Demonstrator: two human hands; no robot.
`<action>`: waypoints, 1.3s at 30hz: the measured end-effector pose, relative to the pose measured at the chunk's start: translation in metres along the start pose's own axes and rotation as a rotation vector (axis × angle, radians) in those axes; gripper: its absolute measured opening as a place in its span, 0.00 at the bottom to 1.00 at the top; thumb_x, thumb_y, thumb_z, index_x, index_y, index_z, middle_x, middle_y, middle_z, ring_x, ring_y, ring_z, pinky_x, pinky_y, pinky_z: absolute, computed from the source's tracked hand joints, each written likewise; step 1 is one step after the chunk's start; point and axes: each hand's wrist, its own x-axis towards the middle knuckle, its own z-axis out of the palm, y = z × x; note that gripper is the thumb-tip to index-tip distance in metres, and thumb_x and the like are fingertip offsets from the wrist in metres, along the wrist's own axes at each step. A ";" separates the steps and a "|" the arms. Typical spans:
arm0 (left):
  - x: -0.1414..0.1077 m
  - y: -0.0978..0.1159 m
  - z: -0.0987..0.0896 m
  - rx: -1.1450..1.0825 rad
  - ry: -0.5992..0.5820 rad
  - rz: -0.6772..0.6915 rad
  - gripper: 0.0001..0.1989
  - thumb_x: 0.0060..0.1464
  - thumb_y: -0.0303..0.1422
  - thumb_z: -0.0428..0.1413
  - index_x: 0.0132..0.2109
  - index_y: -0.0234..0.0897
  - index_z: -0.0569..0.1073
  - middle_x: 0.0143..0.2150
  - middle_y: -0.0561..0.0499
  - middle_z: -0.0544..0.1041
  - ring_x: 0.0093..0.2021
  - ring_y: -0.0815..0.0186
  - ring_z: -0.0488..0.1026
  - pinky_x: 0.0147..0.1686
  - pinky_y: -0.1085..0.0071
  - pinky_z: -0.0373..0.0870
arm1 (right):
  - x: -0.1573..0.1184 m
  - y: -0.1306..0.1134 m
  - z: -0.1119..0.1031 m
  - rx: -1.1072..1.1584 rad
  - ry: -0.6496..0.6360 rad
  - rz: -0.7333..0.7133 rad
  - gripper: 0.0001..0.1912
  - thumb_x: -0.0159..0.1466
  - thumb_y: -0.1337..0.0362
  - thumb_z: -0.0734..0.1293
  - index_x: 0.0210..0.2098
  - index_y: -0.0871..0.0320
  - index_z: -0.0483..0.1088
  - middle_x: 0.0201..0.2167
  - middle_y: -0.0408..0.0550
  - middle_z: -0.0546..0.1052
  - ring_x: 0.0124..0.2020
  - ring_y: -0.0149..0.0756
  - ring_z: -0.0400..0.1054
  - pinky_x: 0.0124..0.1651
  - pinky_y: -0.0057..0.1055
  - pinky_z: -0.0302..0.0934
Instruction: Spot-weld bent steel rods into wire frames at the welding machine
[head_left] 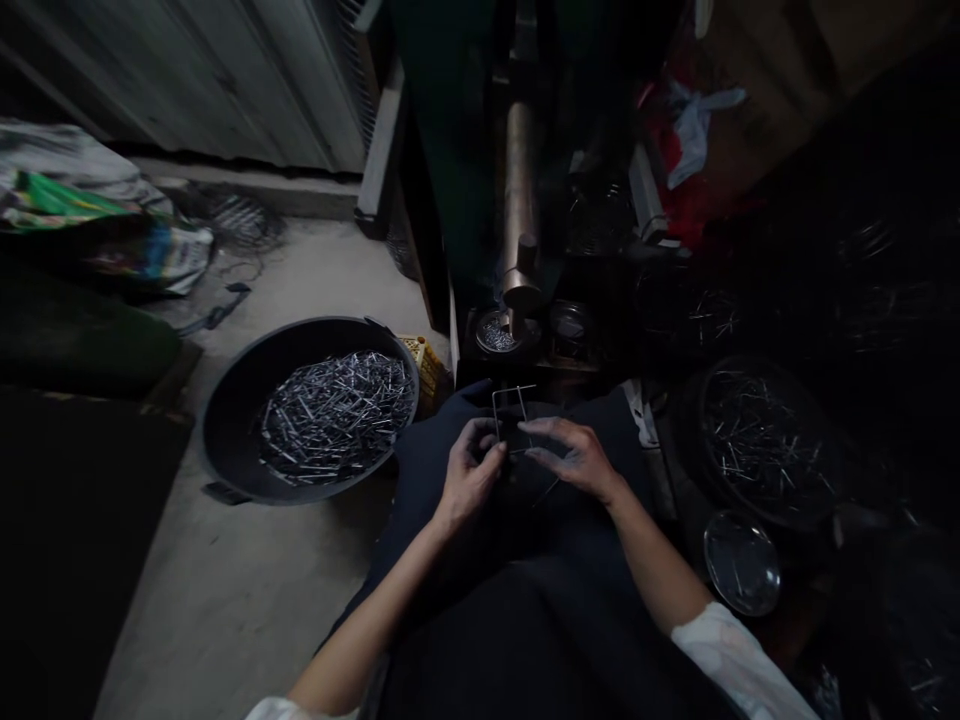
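Over my lap, both hands hold a thin bent metal wire frame (523, 403), roughly square. Thumb and fingers of my left hand (471, 472) pinch its left side. On the other side, my right hand (577, 458) grips the right side between thumb and fingertips. The frame's top stands clear above my fingers, while its lower part is partly hidden by them. Just beyond my hands is a machine with a cylindrical metal ram (519, 190), and a small dish of metal bits (496, 335) lies beneath it.
A large black basin (225, 440) of thin metal pieces stands left, beside a yellow crate (425, 365). At right are a dark tub (705, 440) of similar pieces and a round shallow dish (742, 562). Sacks (112, 230) lie on the far-left floor.
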 end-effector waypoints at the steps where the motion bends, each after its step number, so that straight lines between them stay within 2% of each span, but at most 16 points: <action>1: 0.002 0.001 0.001 -0.014 -0.001 0.007 0.19 0.53 0.41 0.64 0.46 0.37 0.69 0.27 0.59 0.67 0.24 0.73 0.66 0.23 0.77 0.66 | 0.001 0.000 0.000 0.005 0.014 -0.003 0.19 0.65 0.63 0.72 0.56 0.49 0.74 0.52 0.46 0.80 0.53 0.38 0.76 0.59 0.37 0.68; 4: 0.006 0.006 0.002 -0.035 0.006 0.035 0.18 0.52 0.41 0.65 0.45 0.37 0.70 0.29 0.57 0.68 0.25 0.72 0.68 0.24 0.77 0.68 | 0.005 0.001 0.000 0.018 0.040 -0.009 0.19 0.65 0.62 0.72 0.55 0.49 0.75 0.51 0.47 0.81 0.52 0.38 0.76 0.58 0.36 0.69; 10: 0.013 0.007 0.002 -0.064 -0.012 0.069 0.17 0.53 0.40 0.64 0.46 0.37 0.71 0.28 0.58 0.68 0.22 0.73 0.65 0.21 0.77 0.68 | 0.011 0.006 -0.002 0.037 0.040 -0.028 0.20 0.64 0.61 0.73 0.56 0.49 0.74 0.52 0.46 0.80 0.53 0.39 0.76 0.59 0.37 0.68; 24: 0.021 0.009 0.003 -0.108 -0.010 0.072 0.18 0.51 0.38 0.66 0.46 0.37 0.71 0.29 0.57 0.69 0.22 0.73 0.67 0.20 0.77 0.70 | 0.020 0.007 -0.007 0.070 0.021 -0.020 0.19 0.65 0.63 0.72 0.55 0.50 0.74 0.52 0.47 0.80 0.53 0.38 0.75 0.59 0.36 0.68; 30: 0.023 0.016 0.005 -0.133 0.005 0.062 0.18 0.49 0.37 0.67 0.44 0.37 0.71 0.27 0.60 0.64 0.20 0.74 0.67 0.19 0.77 0.70 | 0.025 0.005 -0.010 0.069 0.015 -0.023 0.17 0.65 0.62 0.72 0.53 0.51 0.75 0.50 0.47 0.81 0.52 0.37 0.76 0.59 0.35 0.68; 39: 0.030 0.019 0.002 -0.172 0.015 0.052 0.19 0.49 0.37 0.68 0.44 0.37 0.71 0.28 0.60 0.63 0.22 0.73 0.70 0.20 0.76 0.71 | 0.035 0.004 -0.010 0.034 0.008 0.009 0.17 0.65 0.60 0.72 0.53 0.50 0.76 0.51 0.47 0.81 0.52 0.39 0.76 0.59 0.37 0.69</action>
